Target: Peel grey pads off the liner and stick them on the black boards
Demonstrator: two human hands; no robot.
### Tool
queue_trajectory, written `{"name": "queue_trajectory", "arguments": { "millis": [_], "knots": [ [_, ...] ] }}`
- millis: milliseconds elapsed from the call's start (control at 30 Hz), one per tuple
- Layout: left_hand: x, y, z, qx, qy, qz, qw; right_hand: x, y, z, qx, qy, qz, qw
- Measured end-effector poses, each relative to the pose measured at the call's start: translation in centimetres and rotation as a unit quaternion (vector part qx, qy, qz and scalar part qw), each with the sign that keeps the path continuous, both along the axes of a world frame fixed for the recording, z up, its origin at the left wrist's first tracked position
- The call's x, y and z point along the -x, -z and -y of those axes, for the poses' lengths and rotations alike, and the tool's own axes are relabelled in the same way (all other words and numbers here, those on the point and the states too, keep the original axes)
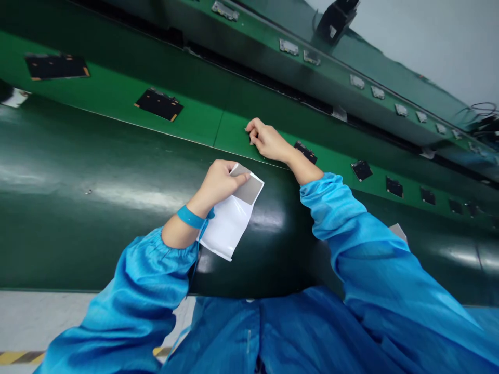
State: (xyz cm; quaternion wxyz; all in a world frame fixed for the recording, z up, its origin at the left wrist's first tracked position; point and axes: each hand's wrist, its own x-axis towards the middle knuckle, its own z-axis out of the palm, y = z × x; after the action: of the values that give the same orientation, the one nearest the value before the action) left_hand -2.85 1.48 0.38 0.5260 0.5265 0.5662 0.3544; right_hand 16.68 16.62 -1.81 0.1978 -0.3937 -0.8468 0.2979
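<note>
My left hand (224,182) pinches the top of a white sheet (230,223) with a grey band across its upper part. The sheet hangs over the dark green bench front, its lower edge curling a little. My right hand (267,140) is just above the bright green conveyor strip, with its fingers curled together. A bit of something dark shows at those fingertips, too small to name. Beside my right wrist, partly hidden by it, a black flat board (306,152) rests on the strip. Left of that hand lies a larger-looking black board (159,104) with orange corner pieces.
Another black board (58,66) is at the far left, and several smaller-looking ones run off to the right, such as this board (362,170). Small silvery parts (288,47) line a raised shelf behind. At the back stands a black device (337,21). A tiny scrap (88,192) lies on the bench.
</note>
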Motion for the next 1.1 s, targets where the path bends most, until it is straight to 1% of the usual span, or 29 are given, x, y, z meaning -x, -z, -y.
{"name": "queue_trajectory", "arguments": {
  "millis": [167, 500, 667, 767, 833, 933, 1033, 1100],
  "knots": [
    [0.0, 0.1, 0.0, -0.004, 0.000, -0.001, 1.000, -1.1, 0.5, 0.2, -0.009, 0.011, 0.004, 1.000],
    [0.0, 0.2, 0.0, 0.000, 0.002, -0.001, 1.000, -3.1, 0.6, 0.9, -0.017, 0.032, 0.013, 0.999],
    [0.0, 0.1, 0.1, -0.002, 0.003, 0.004, 1.000, -4.3, 0.9, 0.9, -0.046, 0.025, 0.038, 0.998],
    [0.1, 0.2, 0.1, -0.003, 0.000, 0.001, 1.000, -4.6, 1.1, 1.3, -0.074, 0.028, 0.072, 0.994],
    [0.1, 0.2, 0.1, -0.003, 0.001, -0.002, 1.000, -4.9, 1.1, 1.8, -0.089, 0.044, 0.105, 0.989],
    [0.1, 0.3, 0.1, -0.001, 0.004, 0.002, 1.000, -6.0, 0.8, 2.1, -0.111, 0.091, 0.129, 0.981],
    [0.0, 0.1, 0.1, -0.001, 0.002, 0.002, 1.000, -7.3, 0.1, 1.2, -0.116, 0.121, 0.101, 0.981],
    [-0.2, -0.1, 0.2, -0.003, 0.002, 0.002, 1.000, -6.8, -0.5, -0.1, -0.094, 0.115, 0.059, 0.987]
  ]
}}
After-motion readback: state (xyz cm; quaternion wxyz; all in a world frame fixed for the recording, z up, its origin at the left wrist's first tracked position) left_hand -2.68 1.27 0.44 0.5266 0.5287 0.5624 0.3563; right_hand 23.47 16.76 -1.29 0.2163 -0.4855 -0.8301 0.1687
